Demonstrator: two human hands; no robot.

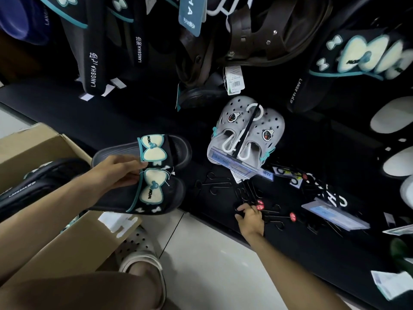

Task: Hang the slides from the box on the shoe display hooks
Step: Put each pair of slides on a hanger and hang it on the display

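Midway, I judge: left hand (121, 173) grips a slide pair (145, 175), right hand (251, 217) pinches a hanger (247, 195), another slide (33, 184) waits in the box (67, 247).

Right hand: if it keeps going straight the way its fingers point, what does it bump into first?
Probably the black hooks just past the right hand's fingertips, which may already touch them. Farther along hang the grey clogs. Depth is hard to judge.

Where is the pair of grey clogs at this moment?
In the head view, the grey clogs hang on a white hanger right of centre, on the dark display, just right of the bow slides that the left hand holds.
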